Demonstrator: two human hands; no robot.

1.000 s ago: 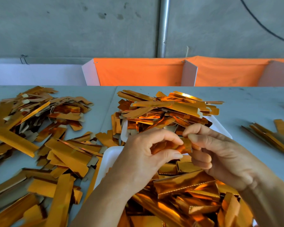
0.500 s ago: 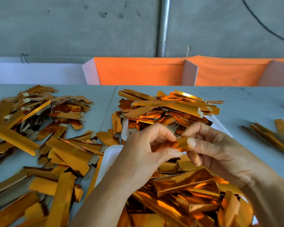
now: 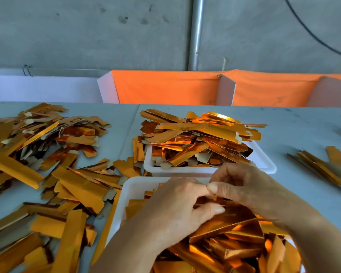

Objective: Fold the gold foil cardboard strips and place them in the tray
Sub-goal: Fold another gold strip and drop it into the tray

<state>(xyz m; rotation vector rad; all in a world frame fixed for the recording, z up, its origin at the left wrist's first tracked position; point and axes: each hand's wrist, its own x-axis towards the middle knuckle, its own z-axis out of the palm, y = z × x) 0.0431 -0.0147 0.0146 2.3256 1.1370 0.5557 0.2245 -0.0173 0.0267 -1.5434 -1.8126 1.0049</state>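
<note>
Gold foil strip (image 3: pixel 215 201), shiny orange-gold and mostly hidden, sits at lower centre of the frame above the near white tray (image 3: pixel 134 192), pinched by both left hand (image 3: pixel 177 211) and right hand (image 3: pixel 250 192).

A gold foil strip (image 3: pixel 215 200) is pinched above the near white tray (image 3: pixel 134 191). Folded strips (image 3: pixel 230 243) fill it. Flat strips (image 3: pixel 47 164) litter the left surface.

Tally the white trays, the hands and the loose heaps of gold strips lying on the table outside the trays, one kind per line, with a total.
White trays: 2, far tray and near tray
Hands: 2, left hand and right hand
Loose strip heaps: 2, left heap and right heap
Total: 6
</note>
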